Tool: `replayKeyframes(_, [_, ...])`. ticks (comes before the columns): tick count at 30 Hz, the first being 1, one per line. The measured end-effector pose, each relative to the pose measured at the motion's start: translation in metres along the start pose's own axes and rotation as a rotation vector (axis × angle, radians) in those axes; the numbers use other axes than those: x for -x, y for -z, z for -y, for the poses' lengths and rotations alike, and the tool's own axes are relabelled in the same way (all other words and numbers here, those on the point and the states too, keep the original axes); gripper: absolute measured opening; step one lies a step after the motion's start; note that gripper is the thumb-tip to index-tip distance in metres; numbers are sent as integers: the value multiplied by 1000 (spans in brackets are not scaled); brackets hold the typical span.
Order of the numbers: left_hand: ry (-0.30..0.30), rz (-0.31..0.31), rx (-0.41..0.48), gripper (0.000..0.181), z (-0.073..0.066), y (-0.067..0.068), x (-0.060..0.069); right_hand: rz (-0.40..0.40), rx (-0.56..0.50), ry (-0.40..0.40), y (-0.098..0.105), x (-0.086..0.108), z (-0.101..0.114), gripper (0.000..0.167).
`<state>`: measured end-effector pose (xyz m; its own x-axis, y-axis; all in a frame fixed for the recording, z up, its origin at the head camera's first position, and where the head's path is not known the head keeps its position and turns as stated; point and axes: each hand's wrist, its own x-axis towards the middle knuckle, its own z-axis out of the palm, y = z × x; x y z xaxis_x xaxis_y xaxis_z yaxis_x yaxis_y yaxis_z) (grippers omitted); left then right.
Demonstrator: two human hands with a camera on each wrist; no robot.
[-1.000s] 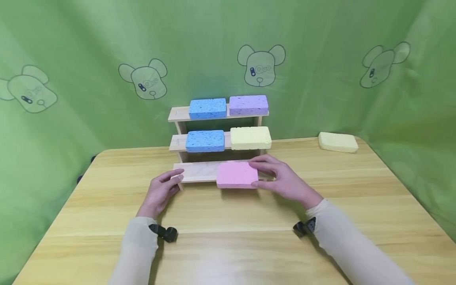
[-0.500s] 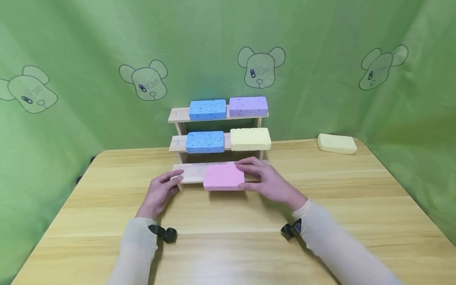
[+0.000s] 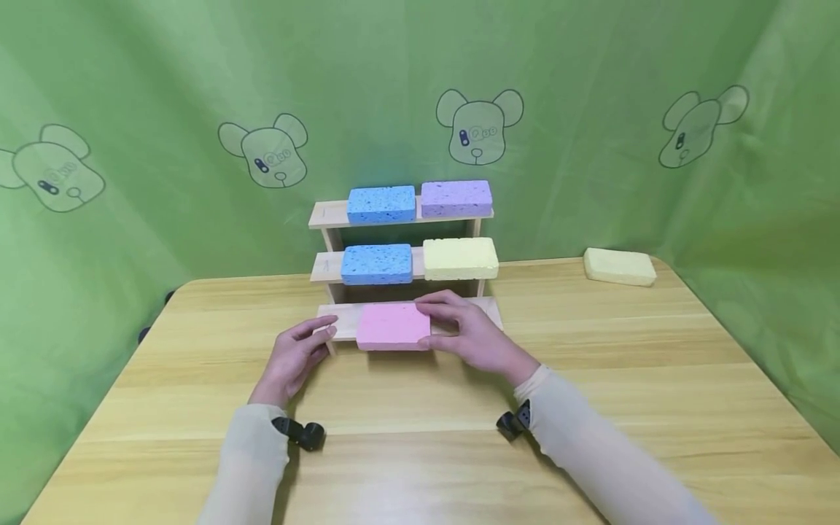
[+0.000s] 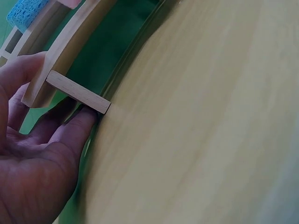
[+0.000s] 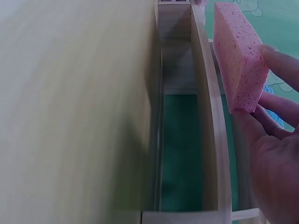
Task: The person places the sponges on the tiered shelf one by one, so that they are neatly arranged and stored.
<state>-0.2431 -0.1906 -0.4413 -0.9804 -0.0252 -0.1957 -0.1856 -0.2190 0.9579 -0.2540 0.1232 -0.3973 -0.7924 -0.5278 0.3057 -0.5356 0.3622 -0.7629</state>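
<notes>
A pink sponge (image 3: pixel 394 325) is over the lowest tier of a three-tier wooden rack (image 3: pixel 341 321). My right hand (image 3: pixel 475 335) holds the sponge by its right end, thumb at the front and fingers behind. In the right wrist view the pink sponge (image 5: pixel 240 60) appears slightly above the board, between thumb and fingers. My left hand (image 3: pixel 297 357) grips the left end of the lowest tier. The left wrist view shows that hand's thumb on the board and its fingers by the wooden leg (image 4: pixel 79 91).
A blue sponge (image 3: pixel 382 205) and a purple sponge (image 3: pixel 456 198) lie on the top tier. On the middle tier are another blue sponge (image 3: pixel 377 264) and a yellow sponge (image 3: pixel 461 258). A pale yellow sponge (image 3: pixel 620 267) lies at the table's back right, before a green curtain (image 3: pixel 558 146).
The right hand has carried the pink sponge leftward along the lowest tier, from its right half to left of the middle. The left hand has stayed at the rack's end.
</notes>
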Motion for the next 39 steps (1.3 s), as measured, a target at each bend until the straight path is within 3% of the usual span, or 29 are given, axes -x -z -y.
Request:
replayKeyframes(18, [18,-3,-28,36,0,0,4,8,-14,27,-20,-18,0,56])
replayKeyframes(30, [19,0,-40,35,-2,0,2,54,12,-25,-19,-22,2,54])
replayKeyframes(39, [6,8,-45,37,0,0,2,36,-11,17,-7,-11,5,52])
